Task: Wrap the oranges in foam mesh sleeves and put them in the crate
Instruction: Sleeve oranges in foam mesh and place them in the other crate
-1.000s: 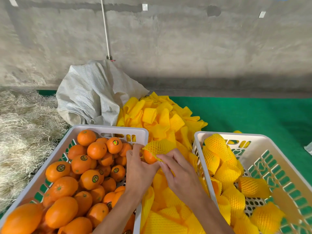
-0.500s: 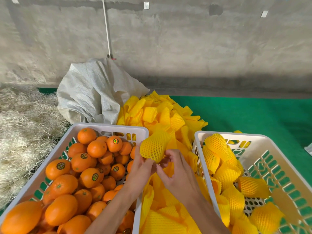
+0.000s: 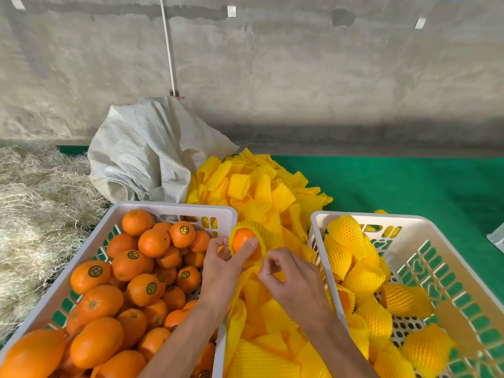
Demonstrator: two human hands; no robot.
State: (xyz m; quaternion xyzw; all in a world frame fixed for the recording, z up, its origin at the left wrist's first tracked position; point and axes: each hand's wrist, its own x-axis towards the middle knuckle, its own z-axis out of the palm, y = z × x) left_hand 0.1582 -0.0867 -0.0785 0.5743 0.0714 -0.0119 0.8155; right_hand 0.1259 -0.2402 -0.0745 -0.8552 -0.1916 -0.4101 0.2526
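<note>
Yellow foam mesh sleeve [image 3: 266,236] covers most of one orange [image 3: 242,238], held up between the two white crates, above the loose pile of sleeves [image 3: 261,192]. The sleeve's open mouth faces left and toward the person, with bare orange peel showing in it; its long axis runs roughly left to right, the closed part toward the right crate [image 3: 463,257]. The left hand [image 3: 223,268] holds the fruit, its thumb pressed on the exposed peel and its fingers curled at the sleeve's left rim. The right hand [image 3: 289,279] pinches the lower edge of the sleeve between thumb and fingertips. The left crate [image 3: 174,207] is full of unwrapped oranges, several bearing round stickers. The right crate holds a number of wrapped oranges [image 3: 351,236]. A pale woven sack [image 3: 147,156] lies behind the left crate, and straw [image 3: 35,208] lies to the left on the floor.
</note>
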